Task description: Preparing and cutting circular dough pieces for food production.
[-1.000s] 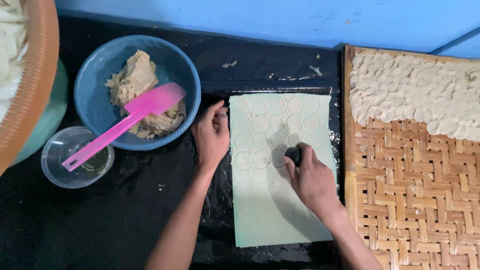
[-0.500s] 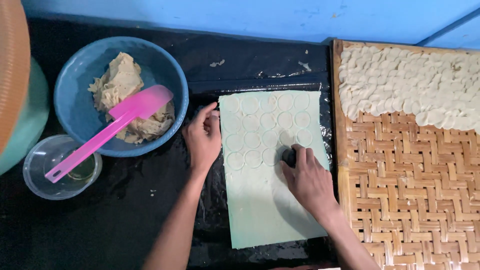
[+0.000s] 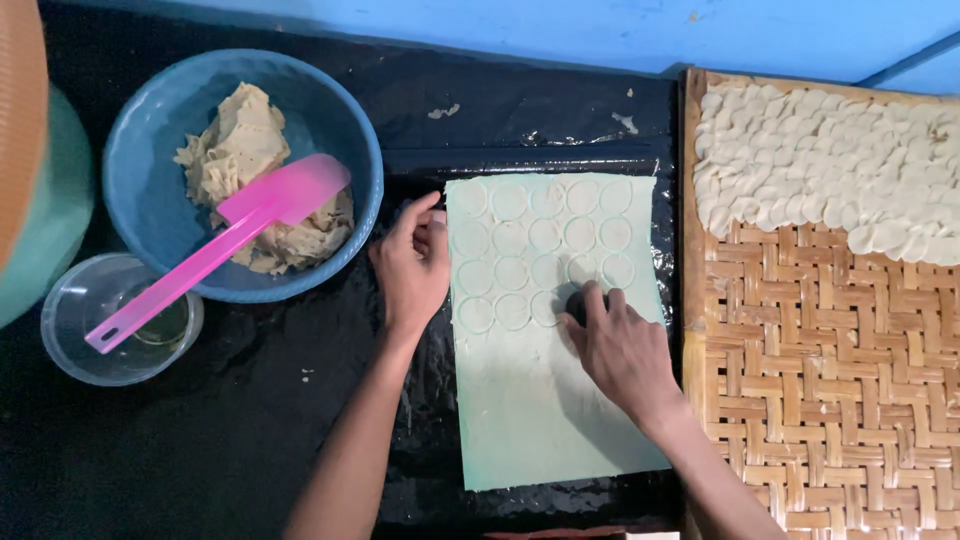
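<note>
Looking down from the head camera, we are pressing a small dark round cutter [image 3: 575, 303], gripped under our right hand [image 3: 622, 350], into the pale dough sheet [image 3: 545, 400] mid-mat, while our left hand [image 3: 412, 265], fingers loosely curled, is pinning the sheet's left edge so it stays flat.

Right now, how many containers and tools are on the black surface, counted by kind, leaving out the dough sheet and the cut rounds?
Blue bowl with dough: 1
Clear bowl: 1
Pink spatula: 1
Dark round cutter under the right hand: 1
Woven tray: 1
Total: 5
</note>
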